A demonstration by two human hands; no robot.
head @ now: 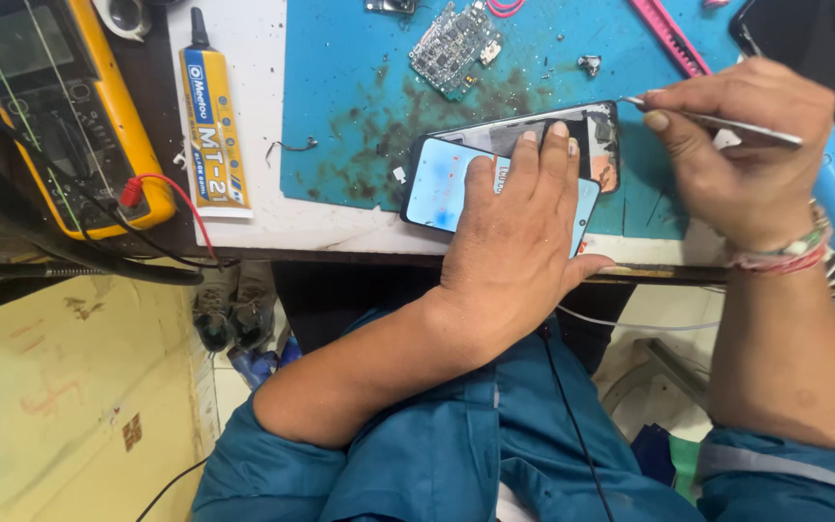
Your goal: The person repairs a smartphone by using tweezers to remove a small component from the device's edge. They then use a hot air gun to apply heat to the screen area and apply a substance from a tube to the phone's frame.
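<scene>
The left hand [519,227] lies flat, pressing a lit phone [442,184] onto the blue mat [340,116]. The right hand [727,145] pinches tweezers [717,118] at the opened phone frame [591,130] behind it. The circuit board [451,43] beyond lies removed; reassembly looks unfinished.

White bench [263,217], blue mat [340,87], glue tube [213,126]

We see a phone repair workshop: a yellow meter [60,106] upper left, a glue tube [213,126], a circuit board [454,46] on the blue mat [340,97].
</scene>
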